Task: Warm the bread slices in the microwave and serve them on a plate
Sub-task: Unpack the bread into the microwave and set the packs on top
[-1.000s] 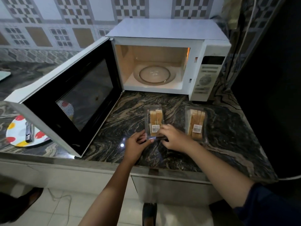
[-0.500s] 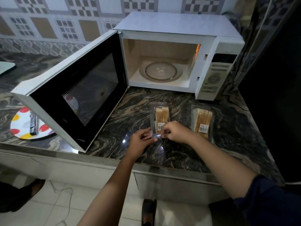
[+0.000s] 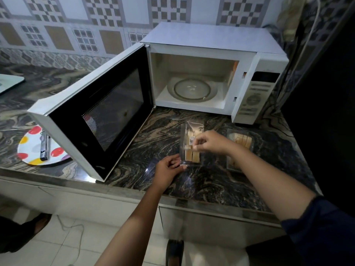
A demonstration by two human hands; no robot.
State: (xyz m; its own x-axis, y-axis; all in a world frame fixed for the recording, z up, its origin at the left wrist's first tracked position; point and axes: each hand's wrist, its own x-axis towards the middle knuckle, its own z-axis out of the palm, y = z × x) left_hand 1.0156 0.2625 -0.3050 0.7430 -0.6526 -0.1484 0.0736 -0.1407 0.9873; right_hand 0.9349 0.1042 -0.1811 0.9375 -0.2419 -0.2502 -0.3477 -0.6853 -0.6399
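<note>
A clear packet of bread slices (image 3: 189,154) is lifted a little above the dark marbled counter. My left hand (image 3: 166,170) pinches its near bottom corner. My right hand (image 3: 208,142) pinches the packet's middle, by the small white label. A second bread packet (image 3: 242,140) lies flat to the right, partly hidden behind my right forearm. The white microwave (image 3: 211,41) stands behind with its door (image 3: 99,114) swung wide to the left and its glass turntable (image 3: 192,90) bare. A white plate with coloured dots (image 3: 30,148) sits left of the door.
A metal utensil (image 3: 44,148) lies on the dotted plate. The open door blocks the way between plate and packets. A dark tall surface (image 3: 326,112) closes off the right side. The counter's front edge (image 3: 192,202) runs just below my hands. A pale board (image 3: 9,83) sits far left.
Both hands have raised the packet off the counter and tilted it up. My right hand slid from its near end to the middle by the label. The camera came closer.
</note>
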